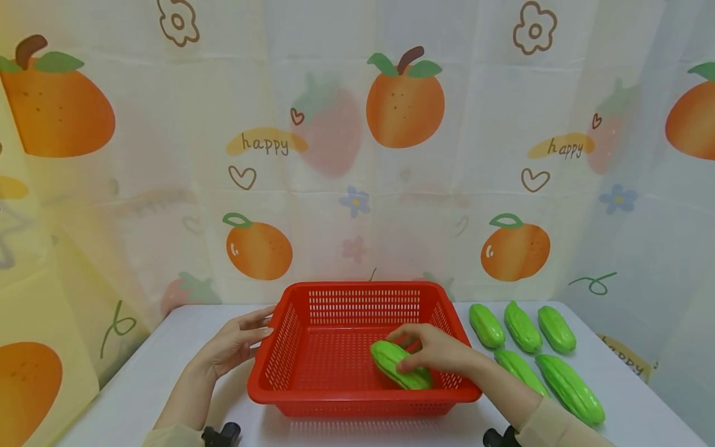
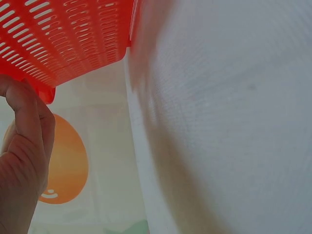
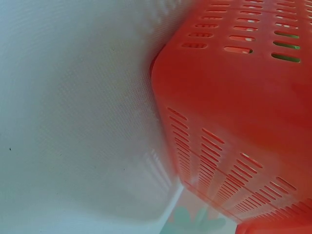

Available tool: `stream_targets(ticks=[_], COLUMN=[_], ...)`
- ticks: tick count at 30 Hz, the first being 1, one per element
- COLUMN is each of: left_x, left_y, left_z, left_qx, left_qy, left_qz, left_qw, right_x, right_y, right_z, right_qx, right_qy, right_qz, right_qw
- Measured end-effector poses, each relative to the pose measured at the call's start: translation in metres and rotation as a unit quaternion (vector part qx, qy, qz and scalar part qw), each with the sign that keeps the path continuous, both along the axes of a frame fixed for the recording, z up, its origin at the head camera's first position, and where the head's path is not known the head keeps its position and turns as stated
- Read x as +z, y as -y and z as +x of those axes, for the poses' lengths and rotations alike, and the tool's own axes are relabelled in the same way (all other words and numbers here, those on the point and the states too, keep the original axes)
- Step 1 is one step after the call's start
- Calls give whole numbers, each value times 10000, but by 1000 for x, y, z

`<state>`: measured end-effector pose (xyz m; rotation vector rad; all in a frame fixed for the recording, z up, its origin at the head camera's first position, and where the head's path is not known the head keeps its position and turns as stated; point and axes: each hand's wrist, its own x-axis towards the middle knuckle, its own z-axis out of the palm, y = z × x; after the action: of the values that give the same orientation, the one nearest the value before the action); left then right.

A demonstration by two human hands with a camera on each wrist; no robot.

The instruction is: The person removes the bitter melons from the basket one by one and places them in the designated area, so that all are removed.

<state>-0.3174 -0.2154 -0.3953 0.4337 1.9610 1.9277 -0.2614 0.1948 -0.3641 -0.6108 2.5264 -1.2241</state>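
Observation:
Inside the red plastic basket (image 1: 357, 396), toward its right front, my right hand (image 1: 427, 351) holds a green ridged gourd (image 1: 391, 363) with thumb and fingers around its upper side. The gourd lies tilted, low over the basket floor. My left hand (image 1: 237, 340) touches the basket's left rim from outside, fingers extended. In the left wrist view, that hand (image 2: 24, 141) reaches up to the rim, close to the slotted red wall. The right wrist view shows the basket's outer wall (image 3: 209, 83), with a bit of green through its slots; my right hand is out of that view.
Several more green gourds (image 1: 522, 327) lie on the white table (image 1: 620, 379) to the right of the basket, in two rough rows. A printed curtain (image 1: 357, 236) with oranges hangs right behind the table. The right forearm crosses over the basket's right rim.

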Motion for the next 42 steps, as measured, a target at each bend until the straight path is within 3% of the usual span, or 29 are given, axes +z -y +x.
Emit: stream_targets(ticks=[19,35,42], left_x=[-1,1,2], left_y=[2,1,0], left_z=[-2,1,1], left_qx=[-41,-92,-108], left_qy=[-11,-30,-13], left_qz=[-32,86,63], left_qw=[10000,9999,9999], right_x=[14,38,40], right_y=[-9,-35,-53], right_z=[-1,2,2], right_qx=[-357,-385,-579], right_qy=[-163,-351,-378], right_qz=[-531,-795,-768], right_qw=[9978,9955,9946])
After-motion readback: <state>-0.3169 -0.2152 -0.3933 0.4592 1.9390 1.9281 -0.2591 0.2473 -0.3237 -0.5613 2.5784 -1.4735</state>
